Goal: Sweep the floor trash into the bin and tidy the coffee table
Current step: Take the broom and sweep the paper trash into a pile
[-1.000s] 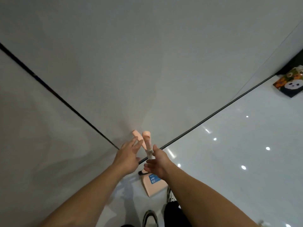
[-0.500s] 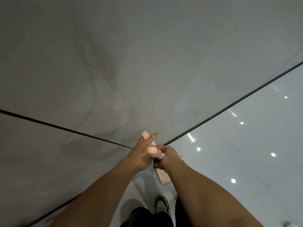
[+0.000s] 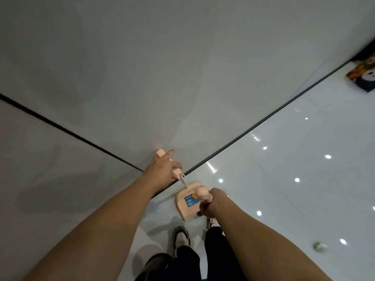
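The left hand (image 3: pixel 162 169) reaches to the pale peach plastic broom handle (image 3: pixel 161 152), whose rounded tip pokes out past the knuckles; the forefinger points out straight and the other fingers lie along the handle, so I cannot tell whether this grip has closed round it or only rests against it. The right hand (image 3: pixel 213 203) has its grip clamped on the second peach plastic handle (image 3: pixel 203 192), the upright one that belongs to the peach plastic dustpan with a blue label (image 3: pixel 187 201). The dustpan stands on the glossy white tiled floor (image 3: pixel 294 189) just in front of the person's shoes, in the corner where two grey walls meet.

The floor trash is elsewhere: a small crumpled greyish scrap (image 3: pixel 319 246) lies well apart to the right, and a colourful printed packet (image 3: pixel 363 78) lies far off by the wall's black skirting line (image 3: pixel 263 118).

The main risk is, I judge, the left hand. If the broom is only touched, lifting the dustpan away could let it slide down the wall and clatter. The two handles are near each other, so pulling one may drag the other. The polished floor looks slippery, so light trash could skid ahead of the bristles rather than enter the pan.
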